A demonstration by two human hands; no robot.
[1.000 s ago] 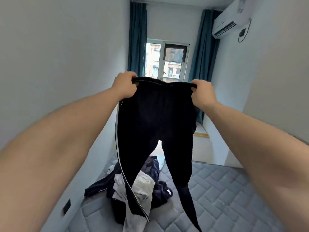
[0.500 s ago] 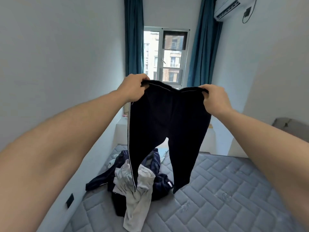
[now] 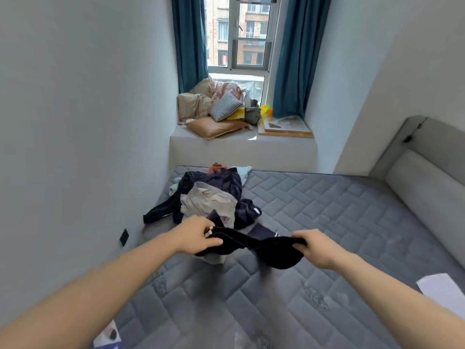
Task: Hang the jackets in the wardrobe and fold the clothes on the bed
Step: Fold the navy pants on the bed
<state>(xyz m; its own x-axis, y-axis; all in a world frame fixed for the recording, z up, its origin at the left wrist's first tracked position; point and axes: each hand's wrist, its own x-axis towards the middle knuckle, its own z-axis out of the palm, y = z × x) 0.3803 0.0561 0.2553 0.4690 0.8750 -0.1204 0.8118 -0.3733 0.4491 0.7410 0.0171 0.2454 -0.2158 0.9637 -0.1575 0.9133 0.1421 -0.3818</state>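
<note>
The left hand (image 3: 198, 235) and right hand (image 3: 313, 246) each grip one end of the black trousers' (image 3: 254, 244) waistband, held apart, low over the mattress (image 3: 327, 222). The waistband runs left to right; the rest is bunched and sagging beneath, so its long axis cannot be told. Just beyond lies a heap of clothes (image 3: 208, 200) against the left wall (image 3: 88, 122). Open quilted surface spreads right to the headboard (image 3: 427, 177). At the far edge rises the window ledge (image 3: 241, 147), with cushions (image 3: 216, 127) piled on it.

Clothes pile (image 3: 208, 205) blocks left; mattress (image 3: 339, 217) right side open.
</note>
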